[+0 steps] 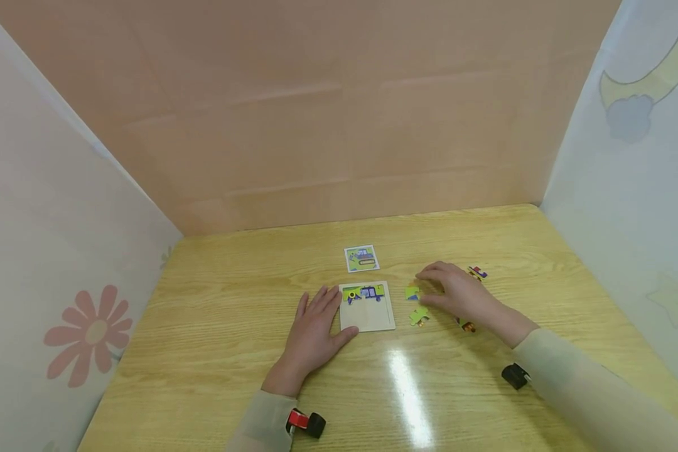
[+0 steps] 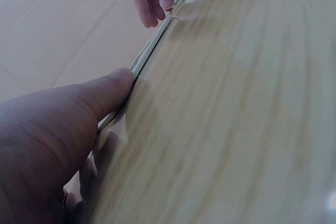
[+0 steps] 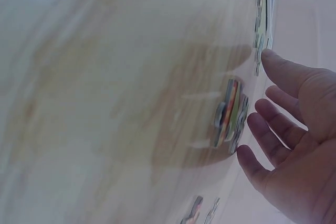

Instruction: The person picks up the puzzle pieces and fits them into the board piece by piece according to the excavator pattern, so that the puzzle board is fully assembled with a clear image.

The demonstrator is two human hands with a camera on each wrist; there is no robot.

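Observation:
My left hand (image 1: 312, 336) rests at the left side of a white puzzle tray (image 1: 367, 319), its fingers fairly straight along the edge and its thumb at the front left corner. In the left wrist view the thumb (image 2: 107, 95) touches the tray's edge. Assembled pieces showing a blue vehicle (image 1: 368, 292) fill the tray's upper part. My right hand (image 1: 457, 293) hovers right of the tray, thumb and fingers spread apart. A green and blue puzzle piece (image 1: 412, 293) lies beside its fingertips. Another green piece (image 1: 419, 316) lies just nearer to me.
Behind the tray lies a square picture card (image 1: 362, 258) showing a blue vehicle on green. More puzzle pieces (image 1: 477, 272) lie beyond the right hand, and others (image 1: 466, 326) are partly hidden under it. The wooden table (image 1: 231, 301) is bounded by a back wall and two side panels.

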